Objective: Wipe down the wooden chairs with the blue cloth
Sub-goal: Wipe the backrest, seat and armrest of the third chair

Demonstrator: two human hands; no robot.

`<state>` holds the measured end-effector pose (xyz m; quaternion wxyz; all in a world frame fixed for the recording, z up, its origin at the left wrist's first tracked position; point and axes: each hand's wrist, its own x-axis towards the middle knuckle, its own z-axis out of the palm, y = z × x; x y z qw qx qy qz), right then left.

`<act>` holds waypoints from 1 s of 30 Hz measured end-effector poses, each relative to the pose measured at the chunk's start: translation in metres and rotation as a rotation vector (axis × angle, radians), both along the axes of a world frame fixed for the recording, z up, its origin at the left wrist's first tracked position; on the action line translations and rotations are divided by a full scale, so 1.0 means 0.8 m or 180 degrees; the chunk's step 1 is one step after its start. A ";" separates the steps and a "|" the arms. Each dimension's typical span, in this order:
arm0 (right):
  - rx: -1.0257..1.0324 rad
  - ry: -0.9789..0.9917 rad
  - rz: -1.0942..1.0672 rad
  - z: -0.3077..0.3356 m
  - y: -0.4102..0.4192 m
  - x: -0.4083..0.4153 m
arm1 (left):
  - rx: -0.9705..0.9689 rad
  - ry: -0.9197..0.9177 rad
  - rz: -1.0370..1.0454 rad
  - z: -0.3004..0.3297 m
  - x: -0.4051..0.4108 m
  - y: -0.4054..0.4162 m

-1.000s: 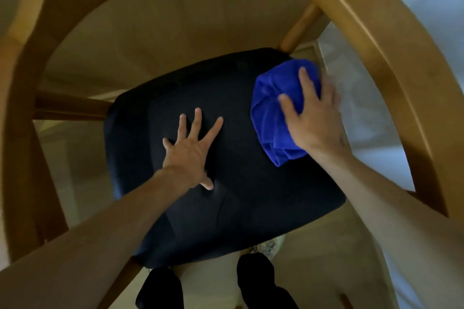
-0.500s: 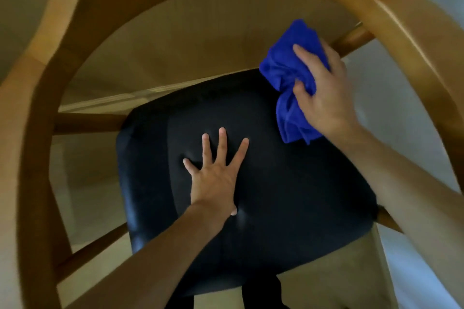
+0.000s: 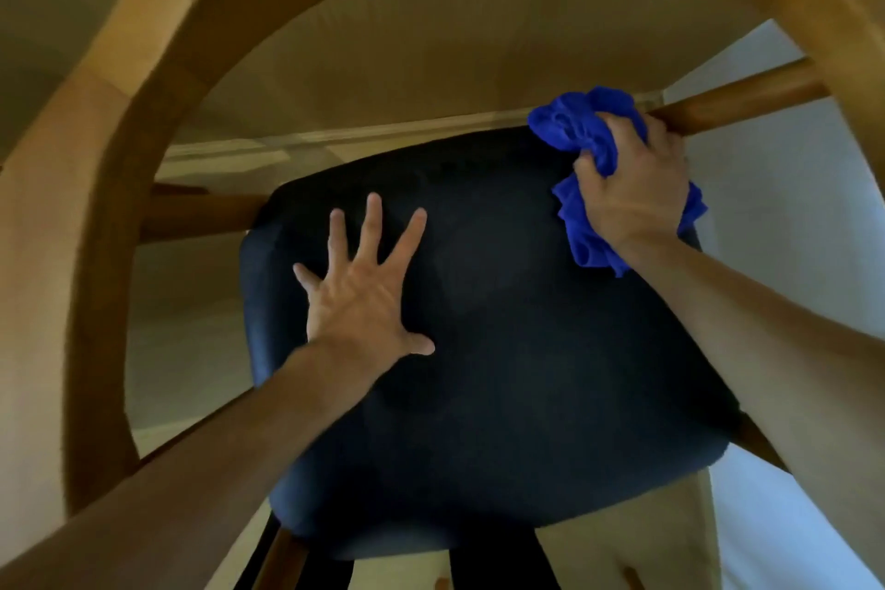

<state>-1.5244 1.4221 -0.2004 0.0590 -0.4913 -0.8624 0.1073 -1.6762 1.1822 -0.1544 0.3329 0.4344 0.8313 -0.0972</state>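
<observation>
Right now my left hand lies flat on the dark seat, palm down, all five fingers straight and spread wide apart, the thumb pointing off to the right. My right hand is at the seat's far right corner, fingers curled tight around the bunched cloth. Blue folds bulge out above my knuckles and hang below my wrist, over the edge of the seat. My fingertips there reach the wooden rail that runs from that corner out to the curved frame; the cloth is pressed where the rail meets the seat. The frame arches over and around the seat on the left, top and right. Another rail joins the seat's far left corner to the frame. Below the seat's near edge I see pale floor and dark shapes I cannot make out.
</observation>
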 end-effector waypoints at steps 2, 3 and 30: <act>-0.0012 -0.0026 -0.0159 0.003 0.000 -0.007 | -0.0005 0.0021 -0.0052 -0.004 -0.001 -0.004; -0.0028 -0.0055 -0.0265 0.005 -0.001 -0.013 | 0.0015 0.0061 -0.0074 -0.006 0.002 -0.003; -0.0159 -0.0023 0.0139 0.050 0.027 -0.035 | 0.0142 0.0062 -0.0056 -0.017 0.003 -0.012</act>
